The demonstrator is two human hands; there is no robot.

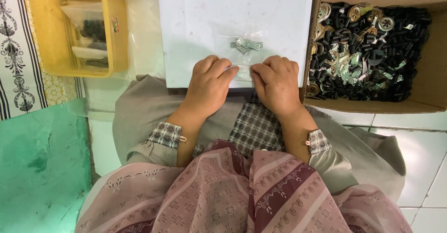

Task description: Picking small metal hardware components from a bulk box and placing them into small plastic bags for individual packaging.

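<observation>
Both hands work the near edge of a small clear plastic bag (242, 58) lying flat on the white board (186, 28). Our left hand (209, 86) and right hand (276, 85) sit side by side, fingertips almost meeting at the bag's mouth. Fingers are curled and pressed down on the film — pinching it, as far as we can judge; the exact grip is hidden under the knuckles.

Inside the bag: 2 or so small metal brackets (246, 45), lying just beyond the fingertips, toward the far side of the board.

Judgement on the step: to close the mouth cleanly, we would keep the brackets pushed away from the seal line, hold the film flat against the board, and press from the centre outward — trapped air or a stray part would spoil the closure.

Relative to the board: cardboard box (433, 74) of black and metal parts touching its right edge; yellow tray (118, 42) well off to its left.
</observation>
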